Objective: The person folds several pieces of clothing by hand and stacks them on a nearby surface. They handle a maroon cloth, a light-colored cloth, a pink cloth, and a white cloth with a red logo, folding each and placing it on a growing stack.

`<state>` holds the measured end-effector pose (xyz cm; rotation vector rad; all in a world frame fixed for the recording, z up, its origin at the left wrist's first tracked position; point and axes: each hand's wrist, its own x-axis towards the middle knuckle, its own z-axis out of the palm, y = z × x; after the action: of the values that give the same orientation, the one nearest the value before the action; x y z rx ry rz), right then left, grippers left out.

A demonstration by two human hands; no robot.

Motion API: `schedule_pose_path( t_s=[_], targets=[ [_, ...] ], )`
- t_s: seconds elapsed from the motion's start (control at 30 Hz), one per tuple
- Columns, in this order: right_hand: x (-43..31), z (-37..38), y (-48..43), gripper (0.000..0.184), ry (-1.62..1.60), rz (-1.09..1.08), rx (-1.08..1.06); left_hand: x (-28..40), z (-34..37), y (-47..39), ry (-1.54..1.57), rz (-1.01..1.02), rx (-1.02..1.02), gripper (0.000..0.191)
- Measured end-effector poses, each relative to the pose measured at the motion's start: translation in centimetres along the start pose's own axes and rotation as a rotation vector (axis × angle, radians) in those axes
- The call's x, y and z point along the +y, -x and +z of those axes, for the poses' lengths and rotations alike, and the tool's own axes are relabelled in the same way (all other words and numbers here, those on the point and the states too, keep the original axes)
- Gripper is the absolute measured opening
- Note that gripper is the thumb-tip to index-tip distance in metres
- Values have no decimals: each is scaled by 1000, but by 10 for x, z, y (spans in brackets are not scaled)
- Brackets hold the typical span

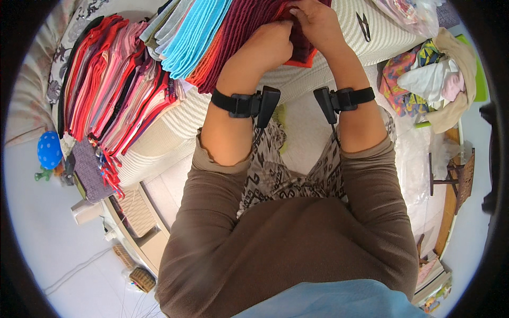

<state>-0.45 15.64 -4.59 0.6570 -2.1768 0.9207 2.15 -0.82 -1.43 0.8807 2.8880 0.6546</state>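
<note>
Before me, at the top of the view, lies a stack of folded maroon ribbed cloths (246, 35). My left hand (274, 44) is curled over the dark red cloth (299, 44), its fingertips mostly hidden. Close by on the right, my right hand (316, 18) pinches the same cloth near the top edge. An orange-red border (304, 63) shows along the cloth's lower edge. Black thread snips (363, 27) rest on the cream striped cover (350, 51), to the right of my right hand.
Folded turquoise cloths (197, 37) adjoin the maroon ones. Further left stands a row of red and pink folded fabrics (115, 79). A cloth-filled container (431, 81) sits at right, below a clear plastic bag (413, 16). A small wooden chair (457, 179) stands lower right.
</note>
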Motion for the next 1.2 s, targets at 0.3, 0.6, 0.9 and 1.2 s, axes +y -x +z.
schedule_pose_path(
  t_s=[0.3,0.6,0.9,1.2],
  targets=[
    [4,-31,2,16,-144,329,-130,-22,13,-11,205,-48,240,39],
    [12,-21,44,39,14,178,-628,-32,19,-17,267,-13,265,40],
    [8,-13,37,23,-58,152,-332,-16,8,-11,270,-37,254,41],
    [-10,-1,14,17,-82,45,-17,-4,-2,-1,262,44,507,34]
  ],
)
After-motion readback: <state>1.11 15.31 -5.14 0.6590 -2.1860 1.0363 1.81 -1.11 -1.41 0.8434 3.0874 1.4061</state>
